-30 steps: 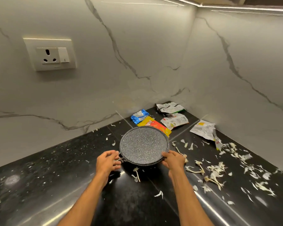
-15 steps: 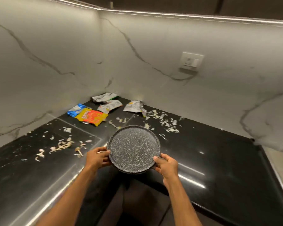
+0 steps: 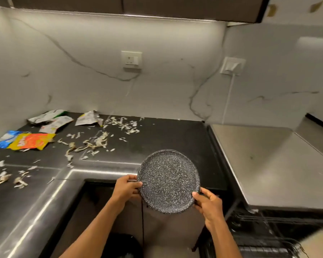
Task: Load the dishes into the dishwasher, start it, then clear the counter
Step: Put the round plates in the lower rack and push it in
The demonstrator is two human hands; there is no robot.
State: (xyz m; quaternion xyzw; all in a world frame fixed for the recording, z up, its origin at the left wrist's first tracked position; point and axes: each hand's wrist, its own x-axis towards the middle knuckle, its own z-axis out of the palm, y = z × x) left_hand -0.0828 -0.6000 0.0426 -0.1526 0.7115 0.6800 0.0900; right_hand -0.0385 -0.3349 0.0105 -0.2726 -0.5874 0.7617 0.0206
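Note:
A round black plate speckled with white (image 3: pixel 168 180) is held in the air just past the counter's front edge. My left hand (image 3: pixel 126 187) grips its left rim and my right hand (image 3: pixel 206 202) grips its lower right rim. At the bottom right, black wire racks of the open dishwasher (image 3: pixel 265 237) show below a steel-topped unit (image 3: pixel 265 164). The black L-shaped counter (image 3: pixel 166 135) lies behind the plate.
Empty snack wrappers, among them an orange and yellow one (image 3: pixel 31 141) and a blue one (image 3: pixel 3 139), lie in the counter's left corner. Pale vegetable peelings (image 3: pixel 93 144) are scattered over the counter. Two wall sockets (image 3: pixel 131 58) sit on the marble backsplash. A dark bin (image 3: pixel 123 244) stands below.
The view has swung to the right, away from the counter corner. Both hands have carried the plate off the counter and rightward, and the dishwasher racks have come into view.

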